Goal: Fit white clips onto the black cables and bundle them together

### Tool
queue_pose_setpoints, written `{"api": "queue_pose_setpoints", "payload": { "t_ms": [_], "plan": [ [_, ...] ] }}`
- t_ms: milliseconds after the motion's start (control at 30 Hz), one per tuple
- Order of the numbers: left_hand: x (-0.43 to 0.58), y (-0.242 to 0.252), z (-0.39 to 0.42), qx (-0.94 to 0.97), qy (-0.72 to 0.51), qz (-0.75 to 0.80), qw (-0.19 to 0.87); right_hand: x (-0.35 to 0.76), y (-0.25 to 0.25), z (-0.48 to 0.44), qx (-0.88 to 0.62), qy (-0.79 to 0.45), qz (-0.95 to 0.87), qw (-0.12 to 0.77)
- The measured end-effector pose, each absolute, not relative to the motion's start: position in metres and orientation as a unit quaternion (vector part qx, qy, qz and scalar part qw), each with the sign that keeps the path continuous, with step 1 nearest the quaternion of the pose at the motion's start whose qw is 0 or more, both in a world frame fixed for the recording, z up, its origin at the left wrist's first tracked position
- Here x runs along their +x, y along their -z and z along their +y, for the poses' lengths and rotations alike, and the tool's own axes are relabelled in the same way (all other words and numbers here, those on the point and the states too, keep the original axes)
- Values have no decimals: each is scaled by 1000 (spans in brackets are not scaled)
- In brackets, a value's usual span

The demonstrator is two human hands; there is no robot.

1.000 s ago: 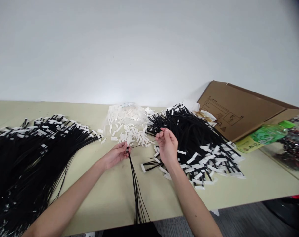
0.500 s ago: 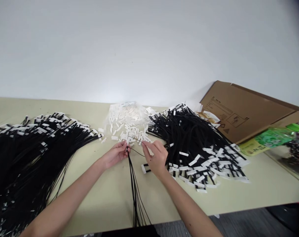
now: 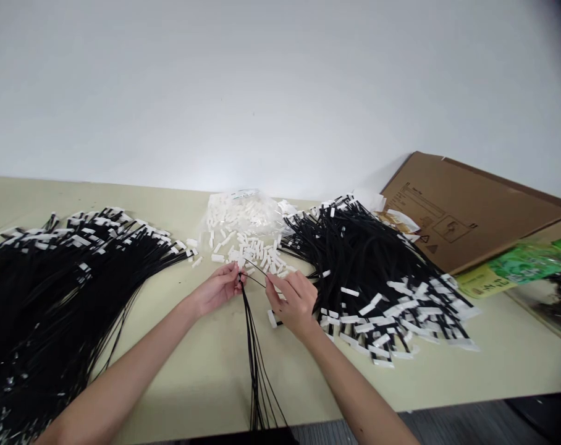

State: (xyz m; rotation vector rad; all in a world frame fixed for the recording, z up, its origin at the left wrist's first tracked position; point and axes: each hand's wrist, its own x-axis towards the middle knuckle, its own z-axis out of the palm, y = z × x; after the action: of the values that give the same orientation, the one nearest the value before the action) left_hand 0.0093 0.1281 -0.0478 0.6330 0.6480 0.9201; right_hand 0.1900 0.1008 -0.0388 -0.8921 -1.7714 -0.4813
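Observation:
My left hand (image 3: pixel 218 289) is closed, pinching the top ends of a small bundle of thin black cords (image 3: pixel 255 358) that hangs down over the table's front edge. My right hand (image 3: pixel 293 298) is closed in a pinch on a single black cord (image 3: pixel 258 282), which runs from its fingertips to the left hand's pinch. Just behind both hands lies a scatter of small white plastic clips (image 3: pixel 250 252) spilling from a clear bag (image 3: pixel 238 213).
A big pile of black cords with white tags (image 3: pixel 53 290) covers the left of the beige table (image 3: pixel 206 371). Another such pile (image 3: pixel 373 272) lies to the right. A flat cardboard box (image 3: pixel 470 210) and green packets (image 3: pixel 526 262) sit at the far right.
My right hand has come left and down from the right-hand pile, bringing one cord to the left hand's bundle. The left hand has stayed in place.

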Motion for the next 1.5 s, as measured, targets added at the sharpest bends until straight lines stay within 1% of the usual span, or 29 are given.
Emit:
{"api": "queue_pose_setpoints", "payload": {
  "t_ms": [267,1033,1333,1500],
  "plan": [
    [10,49,128,302,-437,305,790,192,41,102,-374,215,-747,506],
    [10,48,128,322,-438,301,784,191,36,100,-358,242,-750,502],
    [13,46,126,366,-461,321,742,188,36,98,-361,231,-762,485],
    [13,47,125,396,-457,325,727,187,34,97,-389,191,-774,462]
  ]
}}
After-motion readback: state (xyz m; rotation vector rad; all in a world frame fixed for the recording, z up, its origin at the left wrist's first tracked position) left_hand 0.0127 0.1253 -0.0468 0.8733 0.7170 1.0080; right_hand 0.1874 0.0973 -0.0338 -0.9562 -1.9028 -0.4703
